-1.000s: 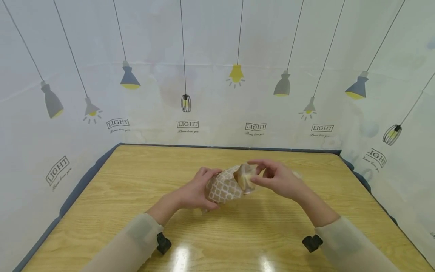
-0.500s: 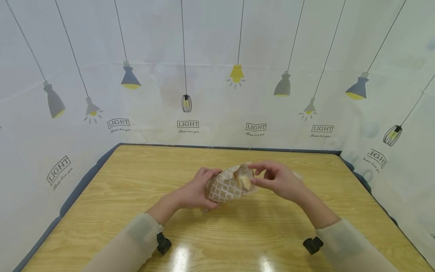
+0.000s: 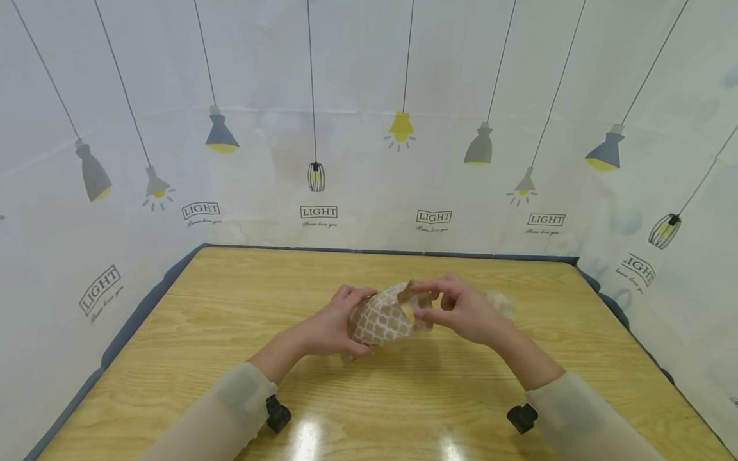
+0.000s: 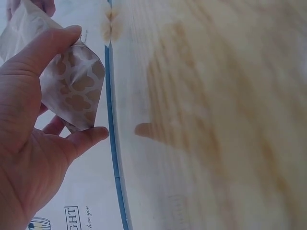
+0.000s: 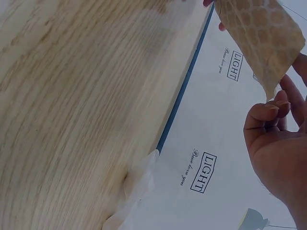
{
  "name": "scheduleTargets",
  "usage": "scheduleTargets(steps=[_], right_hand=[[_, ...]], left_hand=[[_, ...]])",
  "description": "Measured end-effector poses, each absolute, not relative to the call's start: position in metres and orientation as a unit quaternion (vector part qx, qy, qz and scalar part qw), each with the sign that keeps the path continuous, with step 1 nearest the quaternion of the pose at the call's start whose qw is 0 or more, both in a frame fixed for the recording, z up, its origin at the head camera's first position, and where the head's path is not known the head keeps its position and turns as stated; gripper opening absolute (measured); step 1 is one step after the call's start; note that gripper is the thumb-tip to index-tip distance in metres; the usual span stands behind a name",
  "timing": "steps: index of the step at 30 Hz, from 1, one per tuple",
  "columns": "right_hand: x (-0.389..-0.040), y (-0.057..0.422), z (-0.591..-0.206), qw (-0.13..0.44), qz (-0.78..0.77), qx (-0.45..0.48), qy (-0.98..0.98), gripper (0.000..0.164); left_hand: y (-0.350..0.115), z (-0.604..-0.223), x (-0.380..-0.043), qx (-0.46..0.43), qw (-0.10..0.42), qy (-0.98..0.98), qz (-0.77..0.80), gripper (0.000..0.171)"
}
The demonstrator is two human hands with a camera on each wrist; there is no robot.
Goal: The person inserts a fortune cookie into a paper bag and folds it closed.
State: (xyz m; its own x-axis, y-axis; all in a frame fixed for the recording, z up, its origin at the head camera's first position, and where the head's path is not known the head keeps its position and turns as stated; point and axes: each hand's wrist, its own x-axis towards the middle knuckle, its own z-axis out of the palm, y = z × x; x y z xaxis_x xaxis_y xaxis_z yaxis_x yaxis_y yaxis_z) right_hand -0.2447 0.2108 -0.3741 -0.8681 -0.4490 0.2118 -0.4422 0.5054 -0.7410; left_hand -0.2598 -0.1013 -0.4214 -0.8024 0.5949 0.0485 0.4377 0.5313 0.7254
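Note:
A brown paper bag [image 3: 383, 320] with a white lattice pattern is tilted above the table, its torn mouth towards the right. My left hand [image 3: 332, 326] grips its closed end, thumb on the near side and fingers round the far side. In the left wrist view the bag [image 4: 79, 84] lies between thumb and fingers. My right hand [image 3: 464, 310] is at the mouth, index finger reaching over the opening and thumb at its lower edge. In the right wrist view its curled fingers [image 5: 273, 108] pinch the bag's pointed edge. The pale contents are mostly hidden.
A crumpled pale, see-through wrapper [image 3: 500, 303] lies on the wooden table [image 3: 242, 288] just beyond my right wrist. White walls printed with lamps stand behind and to both sides. A dark blue strip [image 3: 323, 248] runs along the table's far edge.
My right hand has shifted slightly left, its thumb and index finger now further over the bag's mouth. The pale piece inside is more covered, and more of the wrapper behind shows. The left hand stays.

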Motion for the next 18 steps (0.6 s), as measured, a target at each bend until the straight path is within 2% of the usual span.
scheduleTargets(steps=[9, 18], right_hand=[[-0.242, 0.219, -0.373, -0.001, -0.442, -0.231, 0.867, 0.038], [-0.242, 0.251, -0.374, -0.009, -0.438, -0.183, 0.88, 0.037]], left_hand=[[-0.103, -0.424, -0.261, 0.297, 0.096, 0.873, 0.376, 0.113], [-0.105, -0.424, -0.261, 0.298, 0.098, 0.867, 0.388, 0.118]])
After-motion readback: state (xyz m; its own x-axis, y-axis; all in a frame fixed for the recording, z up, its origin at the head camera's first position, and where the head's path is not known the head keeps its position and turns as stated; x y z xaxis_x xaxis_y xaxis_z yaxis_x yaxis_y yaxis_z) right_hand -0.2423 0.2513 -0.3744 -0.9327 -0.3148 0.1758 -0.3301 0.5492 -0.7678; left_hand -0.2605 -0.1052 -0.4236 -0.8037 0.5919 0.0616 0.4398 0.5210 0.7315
